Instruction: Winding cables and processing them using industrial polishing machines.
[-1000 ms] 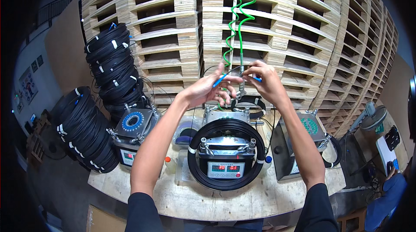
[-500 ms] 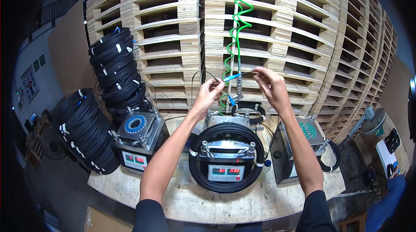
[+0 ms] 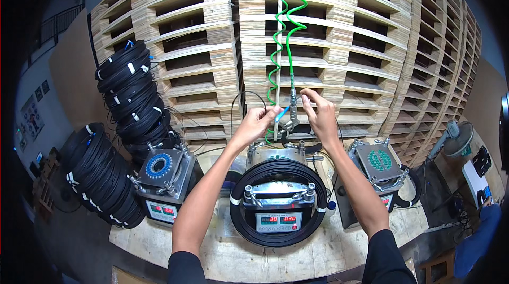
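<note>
Pinching a blue connector point(image 3: 282, 115), left hand point(image 3: 256, 126) faces half-curled right hand point(image 3: 322, 118).

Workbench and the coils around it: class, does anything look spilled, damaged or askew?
No spill or damage shows. At left, the tall cable stack and the shorter cable stack look askew, tops tipping leftward, though the fisheye lens may exaggerate this. The middle black coil encircles a lit display without covering it.

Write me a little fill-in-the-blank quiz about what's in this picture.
1. The left hand pinches a cable end coloured ____.
2. The spiral hose hanging before the pallets is ____.
3. The machine seen through the big cable coil is the ____ one of three.

Missing words: blue; green; middle.
</note>
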The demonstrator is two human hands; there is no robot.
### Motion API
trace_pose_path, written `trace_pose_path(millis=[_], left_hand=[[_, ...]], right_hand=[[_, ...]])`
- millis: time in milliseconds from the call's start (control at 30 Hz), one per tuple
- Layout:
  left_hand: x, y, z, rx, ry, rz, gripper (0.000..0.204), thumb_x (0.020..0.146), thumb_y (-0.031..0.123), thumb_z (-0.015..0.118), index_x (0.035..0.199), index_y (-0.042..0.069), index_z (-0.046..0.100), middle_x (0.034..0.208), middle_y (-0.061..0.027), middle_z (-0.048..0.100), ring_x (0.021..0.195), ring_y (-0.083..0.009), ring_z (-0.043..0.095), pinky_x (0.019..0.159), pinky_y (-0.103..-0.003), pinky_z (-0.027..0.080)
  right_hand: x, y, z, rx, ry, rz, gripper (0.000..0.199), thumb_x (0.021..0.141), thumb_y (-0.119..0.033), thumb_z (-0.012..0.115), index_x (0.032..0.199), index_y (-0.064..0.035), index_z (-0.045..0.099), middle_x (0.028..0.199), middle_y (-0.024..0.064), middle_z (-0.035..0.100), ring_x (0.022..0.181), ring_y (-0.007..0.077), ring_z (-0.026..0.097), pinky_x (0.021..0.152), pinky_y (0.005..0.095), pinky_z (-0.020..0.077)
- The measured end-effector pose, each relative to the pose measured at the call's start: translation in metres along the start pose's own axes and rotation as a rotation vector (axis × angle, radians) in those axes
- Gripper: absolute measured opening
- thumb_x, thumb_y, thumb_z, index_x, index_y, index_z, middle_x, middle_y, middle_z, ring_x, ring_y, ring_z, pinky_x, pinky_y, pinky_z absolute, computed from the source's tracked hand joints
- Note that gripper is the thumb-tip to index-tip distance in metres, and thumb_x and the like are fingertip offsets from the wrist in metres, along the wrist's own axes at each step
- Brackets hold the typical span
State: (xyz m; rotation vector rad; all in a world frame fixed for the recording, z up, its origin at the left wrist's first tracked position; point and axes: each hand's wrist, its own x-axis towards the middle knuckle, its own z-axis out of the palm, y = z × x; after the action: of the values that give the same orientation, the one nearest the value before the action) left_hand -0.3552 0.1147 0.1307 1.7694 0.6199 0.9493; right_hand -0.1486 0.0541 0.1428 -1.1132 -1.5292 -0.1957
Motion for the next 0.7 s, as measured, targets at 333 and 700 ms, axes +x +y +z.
trace_pose_path(millis=[333, 700], left_hand=[[0.019, -0.024, 0.004, 0.108, -0.162, -0.064, 0.03, 0.087, 0.032, 0.078, 0.094, 0.003, 0.078, 0.072, 0.0039, 0.066, 0.065, -0.0019, 0.05, 0.061, -0.023, 0.04], [0.025, -0.046, 0.011, -0.024, -0.189, -0.052, 0.029, 0.087, 0.03, 0.078, 0.092, 0.002, 0.076, 0.074, 0.0021, 0.067, 0.067, -0.0034, 0.054, 0.062, -0.022, 0.043]], right_hand=[[-0.038, 0.012, 0.021, 0.379, 0.103, 0.106, 0.021, 0.093, -0.003, 0.062, 0.113, 0.0021, 0.058, 0.091, 0.0129, 0.071, 0.085, 0.0167, 0.07, 0.074, 0.0291, 0.0545], [-0.057, 0.043, 0.028, 0.757, -0.507, 0.54, 0.02, 0.09, -0.011, 0.073, 0.107, -0.0003, 0.07, 0.09, 0.0014, 0.069, 0.08, 0.0056, 0.062, 0.073, 0.0213, 0.0502]])
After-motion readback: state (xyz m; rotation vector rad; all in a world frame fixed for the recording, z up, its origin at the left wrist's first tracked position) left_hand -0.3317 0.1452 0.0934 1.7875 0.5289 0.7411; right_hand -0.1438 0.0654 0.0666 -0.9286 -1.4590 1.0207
